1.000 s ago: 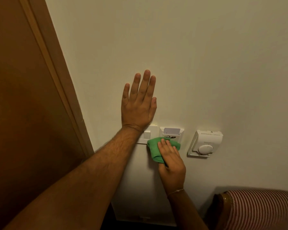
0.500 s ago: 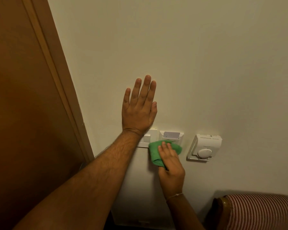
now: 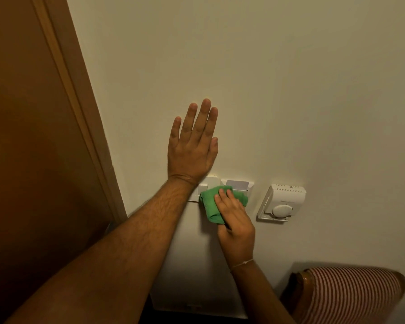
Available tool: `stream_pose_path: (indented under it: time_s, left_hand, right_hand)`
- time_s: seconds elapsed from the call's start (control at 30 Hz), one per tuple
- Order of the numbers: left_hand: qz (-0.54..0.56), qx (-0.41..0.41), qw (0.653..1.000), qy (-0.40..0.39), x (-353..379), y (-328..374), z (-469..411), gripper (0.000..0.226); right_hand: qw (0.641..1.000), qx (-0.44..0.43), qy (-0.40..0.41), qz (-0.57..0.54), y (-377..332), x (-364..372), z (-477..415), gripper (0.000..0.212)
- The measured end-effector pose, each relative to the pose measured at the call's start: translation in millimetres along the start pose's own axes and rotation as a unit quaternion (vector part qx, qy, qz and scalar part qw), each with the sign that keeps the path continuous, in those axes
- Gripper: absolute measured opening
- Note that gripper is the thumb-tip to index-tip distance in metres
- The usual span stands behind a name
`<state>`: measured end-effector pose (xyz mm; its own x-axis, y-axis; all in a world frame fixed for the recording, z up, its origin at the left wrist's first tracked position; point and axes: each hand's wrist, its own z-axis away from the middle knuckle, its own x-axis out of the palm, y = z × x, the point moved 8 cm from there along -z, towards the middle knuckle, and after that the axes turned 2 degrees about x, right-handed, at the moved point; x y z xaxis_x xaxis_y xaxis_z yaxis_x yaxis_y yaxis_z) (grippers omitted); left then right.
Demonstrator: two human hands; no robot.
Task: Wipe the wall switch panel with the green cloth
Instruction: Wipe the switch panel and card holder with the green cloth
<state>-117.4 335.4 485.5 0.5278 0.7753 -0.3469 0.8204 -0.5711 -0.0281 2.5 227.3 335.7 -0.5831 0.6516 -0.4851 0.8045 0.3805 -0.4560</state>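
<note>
since a second ago the green cloth [image 3: 214,203] has slid leftward over the wall switch panel [image 3: 225,187], pressed there under the right hand [image 3: 235,222] fingers. left hand [image 3: 192,148] lies flat, open on the wall just above.

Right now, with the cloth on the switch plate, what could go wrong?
1. The right hand presses the bunched green cloth on the white wall switch panel; a hard stroke could flip a switch.
2. The cloth overlaps the white key-card holder; a rightward swipe may dislodge the card.
3. The left hand, flat on the wall, hides the panel's left part, which may get missed.
</note>
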Motion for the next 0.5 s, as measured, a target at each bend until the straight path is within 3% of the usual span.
stream_pose_path:
  time_s: [0.13, 0.33, 0.5]
  left_hand:
    - [0.005, 0.001, 1.0, 0.0, 1.2, 1.7, -0.8, 0.068]
    - [0.002, -0.002, 1.0, 0.002, 1.4, 0.5, -0.6, 0.068]
    - [0.004, -0.005, 1.0, -0.002, 0.6, 0.9, 0.1, 0.07]
  right_hand:
    - [0.999, -0.02, -0.023, 0.021, 7.3, -1.1, 16.2, 0.073]
    - [0.999, 0.001, 0.033, -0.023, -0.5, -12.8, -11.7, 0.069]
    - [0.997, -0.066, -0.029, 0.026, -0.7, -3.7, 4.7, 0.068]
